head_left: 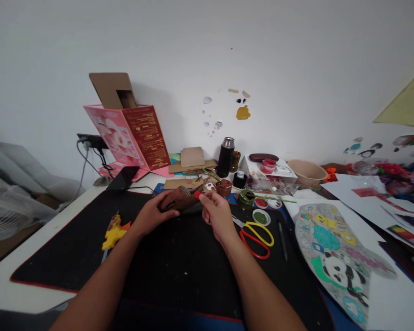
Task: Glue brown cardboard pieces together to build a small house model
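My left hand is wrapped round a brown cardboard piece, which lies tilted above the black mat and has a ridged, rolled part on top. My right hand has thumb and forefinger pinched at a small red disc, close to the right end of that brown piece. Whether the disc touches it I cannot tell. To the right lie scissors with yellow and red handles. A yellow glue gun rests left of my left forearm.
Behind my hands stand paint jars, one brown and one green, and a black flask. A brush lies across the green jar. A black pen and a sheet of colourful drawings are at right, a pink box at back left.
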### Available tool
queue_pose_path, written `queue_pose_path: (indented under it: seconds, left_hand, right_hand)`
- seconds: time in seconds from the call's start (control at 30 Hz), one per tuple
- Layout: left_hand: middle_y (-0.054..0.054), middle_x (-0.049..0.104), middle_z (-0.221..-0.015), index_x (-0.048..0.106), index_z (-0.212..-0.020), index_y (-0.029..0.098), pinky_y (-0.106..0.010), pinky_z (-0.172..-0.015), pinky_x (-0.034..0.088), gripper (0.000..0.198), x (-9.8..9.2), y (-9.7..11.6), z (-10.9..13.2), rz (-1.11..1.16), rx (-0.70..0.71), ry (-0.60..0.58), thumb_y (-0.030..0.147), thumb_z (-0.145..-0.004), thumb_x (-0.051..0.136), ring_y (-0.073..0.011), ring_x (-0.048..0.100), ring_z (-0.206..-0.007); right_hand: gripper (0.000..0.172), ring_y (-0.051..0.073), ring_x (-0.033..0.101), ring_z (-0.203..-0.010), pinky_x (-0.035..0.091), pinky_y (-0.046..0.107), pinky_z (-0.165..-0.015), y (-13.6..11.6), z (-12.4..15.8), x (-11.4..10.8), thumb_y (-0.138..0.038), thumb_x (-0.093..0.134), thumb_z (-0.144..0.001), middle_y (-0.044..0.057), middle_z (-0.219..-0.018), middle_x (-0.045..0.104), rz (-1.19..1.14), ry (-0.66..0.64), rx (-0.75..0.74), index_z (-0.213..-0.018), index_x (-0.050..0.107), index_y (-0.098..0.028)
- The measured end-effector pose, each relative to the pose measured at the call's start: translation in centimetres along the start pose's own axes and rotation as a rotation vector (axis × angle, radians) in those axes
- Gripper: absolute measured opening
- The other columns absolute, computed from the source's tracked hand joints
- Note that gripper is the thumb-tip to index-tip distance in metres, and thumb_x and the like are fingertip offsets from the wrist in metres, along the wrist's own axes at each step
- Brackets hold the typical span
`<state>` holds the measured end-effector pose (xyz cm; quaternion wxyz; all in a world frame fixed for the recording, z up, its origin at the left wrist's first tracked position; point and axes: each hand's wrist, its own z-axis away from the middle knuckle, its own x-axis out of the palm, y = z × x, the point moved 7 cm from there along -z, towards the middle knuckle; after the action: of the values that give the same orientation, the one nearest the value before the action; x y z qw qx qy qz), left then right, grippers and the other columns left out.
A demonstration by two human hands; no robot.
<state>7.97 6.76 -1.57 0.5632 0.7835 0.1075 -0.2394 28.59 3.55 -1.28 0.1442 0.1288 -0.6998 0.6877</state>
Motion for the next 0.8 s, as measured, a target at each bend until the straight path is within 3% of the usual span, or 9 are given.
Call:
queue_pose_path:
  seconds: [0.8]
  left_hand:
    - [-0.010,0.076,-0.123,0.066,-0.129,0.020,-0.050,-0.104,0.055,0.070,0.00,0.35,0.10,-0.047,0.046,0.010,0.055,-0.071,0.083,-0.0335,0.072,-0.113]
  right_hand:
    - [0.032,0.007,0.032,-0.032,0.019,0.021,-0.035,0.06,-0.12,-0.06,-0.048,0.072,-0.081,-0.014,-0.041,0.040,0.076,0.009,0.016,-0.083,0.055,-0.022]
